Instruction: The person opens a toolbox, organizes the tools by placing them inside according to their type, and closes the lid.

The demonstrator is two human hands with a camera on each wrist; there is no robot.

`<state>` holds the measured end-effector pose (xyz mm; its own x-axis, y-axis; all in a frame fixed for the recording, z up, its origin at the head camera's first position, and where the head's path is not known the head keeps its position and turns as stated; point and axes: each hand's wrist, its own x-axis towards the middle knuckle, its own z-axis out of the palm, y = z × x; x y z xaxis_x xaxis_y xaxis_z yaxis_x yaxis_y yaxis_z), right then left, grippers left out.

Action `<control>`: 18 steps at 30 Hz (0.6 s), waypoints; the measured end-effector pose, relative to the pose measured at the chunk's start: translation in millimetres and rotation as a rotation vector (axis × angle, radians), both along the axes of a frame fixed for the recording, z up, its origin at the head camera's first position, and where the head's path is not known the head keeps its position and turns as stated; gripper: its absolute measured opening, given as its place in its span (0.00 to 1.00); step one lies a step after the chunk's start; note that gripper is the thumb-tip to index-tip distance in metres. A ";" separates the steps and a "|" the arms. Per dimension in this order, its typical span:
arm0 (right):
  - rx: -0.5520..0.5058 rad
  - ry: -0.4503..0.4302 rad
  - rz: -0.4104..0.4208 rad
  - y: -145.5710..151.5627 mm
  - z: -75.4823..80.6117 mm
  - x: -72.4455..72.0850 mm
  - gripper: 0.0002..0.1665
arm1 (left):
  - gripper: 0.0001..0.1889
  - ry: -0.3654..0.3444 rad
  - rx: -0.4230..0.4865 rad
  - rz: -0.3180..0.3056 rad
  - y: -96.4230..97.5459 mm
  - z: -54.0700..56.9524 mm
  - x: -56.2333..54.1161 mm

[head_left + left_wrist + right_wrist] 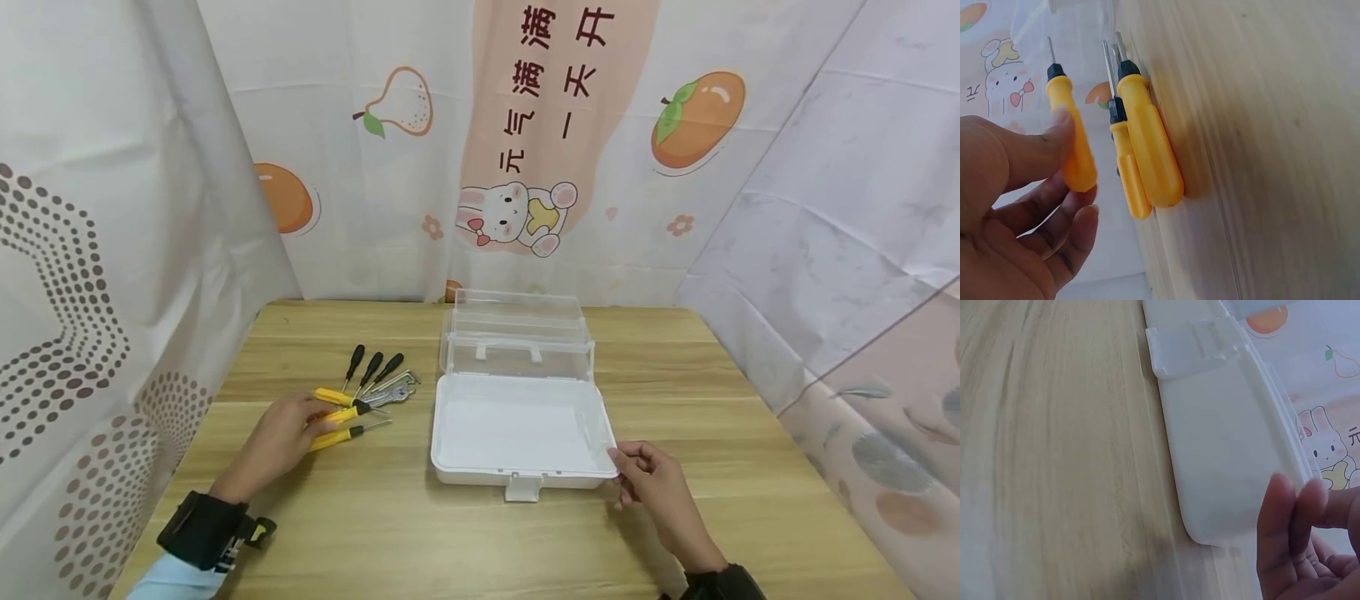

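My left hand [288,429] pinches a yellow-handled screwdriver [1079,147] between thumb and fingers, its thin shaft pointing away. Two more yellow screwdrivers [1150,147] lie on the table right beside it in the left wrist view. Just beyond them in the head view are an adjustable wrench [392,392], L-shaped hex keys [397,381] and several black-handled screwdrivers [372,364]. A white plastic toolbox [517,425] stands with its clear lid tipped back, its tray bare. At its near right corner my right hand [656,483] pinches the rim, thumb on the edge.
The box's clear lid [517,333] stands up at the back, and a latch [523,487] hangs at its front. Wood-grain table [390,542] lies under everything. Printed curtains [360,183] close off the back and sides.
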<state>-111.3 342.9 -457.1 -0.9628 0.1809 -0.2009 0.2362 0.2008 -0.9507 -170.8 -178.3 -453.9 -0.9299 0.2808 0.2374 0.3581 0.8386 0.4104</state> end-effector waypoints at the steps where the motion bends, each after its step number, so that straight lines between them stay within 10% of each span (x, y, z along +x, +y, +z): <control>1: -0.001 0.007 -0.002 -0.4 0.0 0.2 0.18 | 0.09 0.003 0.007 0.002 1.2 0.2 -0.9; 18: -0.023 0.054 -0.031 -5.1 -1.7 1.4 0.15 | 0.11 0.042 0.117 0.047 15.7 4.2 -8.9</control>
<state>-109.9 337.9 -458.8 -0.9663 0.2070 -0.1533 0.1902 0.1722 -0.9665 -179.7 -162.6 -449.6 -0.9299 0.2055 0.3051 0.3386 0.8024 0.4915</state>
